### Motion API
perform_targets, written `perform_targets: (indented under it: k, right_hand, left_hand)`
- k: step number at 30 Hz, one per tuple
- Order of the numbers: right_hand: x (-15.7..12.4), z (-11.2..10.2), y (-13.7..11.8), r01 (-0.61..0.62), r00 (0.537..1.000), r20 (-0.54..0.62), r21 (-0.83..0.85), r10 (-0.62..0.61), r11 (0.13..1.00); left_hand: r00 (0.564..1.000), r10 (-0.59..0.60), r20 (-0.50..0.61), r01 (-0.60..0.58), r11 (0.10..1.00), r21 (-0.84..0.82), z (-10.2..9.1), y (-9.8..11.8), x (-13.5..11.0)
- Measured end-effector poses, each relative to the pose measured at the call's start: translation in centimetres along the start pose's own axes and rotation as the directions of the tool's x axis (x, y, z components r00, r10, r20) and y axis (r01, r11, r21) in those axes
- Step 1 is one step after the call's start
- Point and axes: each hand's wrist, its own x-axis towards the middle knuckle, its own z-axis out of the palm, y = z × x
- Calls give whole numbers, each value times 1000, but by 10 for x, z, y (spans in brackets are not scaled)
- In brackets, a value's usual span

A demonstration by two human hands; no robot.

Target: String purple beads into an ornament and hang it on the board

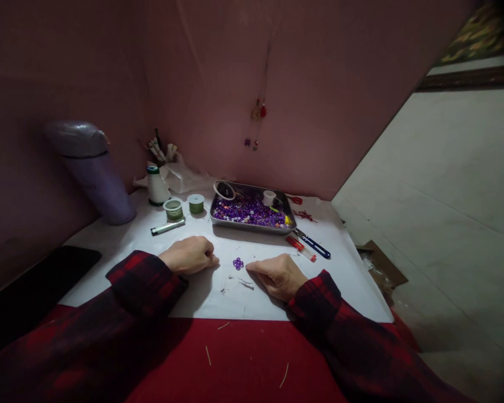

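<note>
A small purple bead flower (238, 263) lies flat on the white sheet, between my two hands. To its left, my left hand (190, 254) is closed with the fingers curled down near the sheet; whatever it may hold is hidden. On the other side, my right hand (278, 275) points its index finger at the beads, just short of touching them as far as I can see. Its other fingers are folded, and anything thin between finger and thumb is too small to make out.
Behind the hands stands a metal tray (252, 226) of purple beads. A utility knife (315, 246) and a red-capped clear case (301, 249) lie right. Green thread spools (196, 205), a white thread cone (156, 187), a lighter-like stick (168, 226) and a purple bottle (98, 179) stand left.
</note>
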Motion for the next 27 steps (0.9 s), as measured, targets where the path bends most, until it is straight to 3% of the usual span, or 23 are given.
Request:
perform_targets:
  k: [5,13,21,27]
  right_hand:
    - [1,0,-4,91,996,38,-193,-85,977]
    - [2,0,-4,137,986,124,-239,-110,961]
    - [-1,3,-3,172,982,114,-215,-150,961]
    - [-2,2,-4,139,989,85,-195,-125,971]
  left_hand:
    - [995,63,-84,-57,996,66,4,7,-3]
    - [989,3,-147,-5,1000,-10,13,8,4]
    - [989,22,-149,-29,999,-44,12,4,7]
    - [998,1,-63,-7,995,-97,8,-1,10]
